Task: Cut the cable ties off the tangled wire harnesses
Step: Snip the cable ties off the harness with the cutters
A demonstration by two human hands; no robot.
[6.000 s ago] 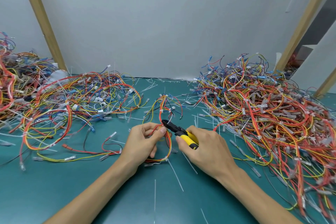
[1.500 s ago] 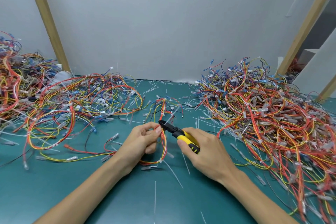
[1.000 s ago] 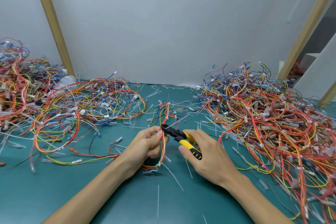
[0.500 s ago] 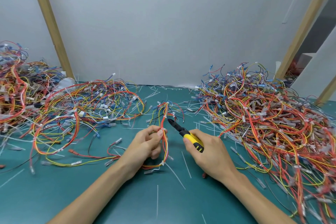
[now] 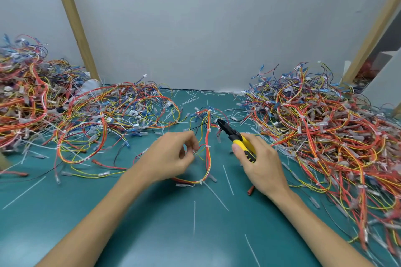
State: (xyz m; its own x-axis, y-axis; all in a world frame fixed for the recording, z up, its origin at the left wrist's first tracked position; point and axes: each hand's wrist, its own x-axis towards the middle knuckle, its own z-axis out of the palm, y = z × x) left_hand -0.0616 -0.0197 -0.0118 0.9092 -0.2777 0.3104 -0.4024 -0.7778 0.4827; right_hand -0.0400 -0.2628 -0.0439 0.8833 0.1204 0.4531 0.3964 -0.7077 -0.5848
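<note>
- Head view: the wire harness [image 5: 207, 158], a red, orange and yellow bundle, lies on the green surface [image 5: 152, 234] between the two hands, running from far to near.
- Left hand [image 5: 171, 158]: fingers curled, pinching thin loose wires at the harness's left side.
- Right hand [image 5: 260, 165]: clenched round the yellow handles of the cutters [image 5: 233, 133], whose black nose sits just beside the harness's far part.
- White cable ties [image 5: 208, 147] are fitted round the bundle.
- Left heap [image 5: 97, 119] and right heap [image 5: 325, 132] of wires flank the hands.
- Cut tie strips [image 5: 214, 195] lie loose on the surface.
</note>
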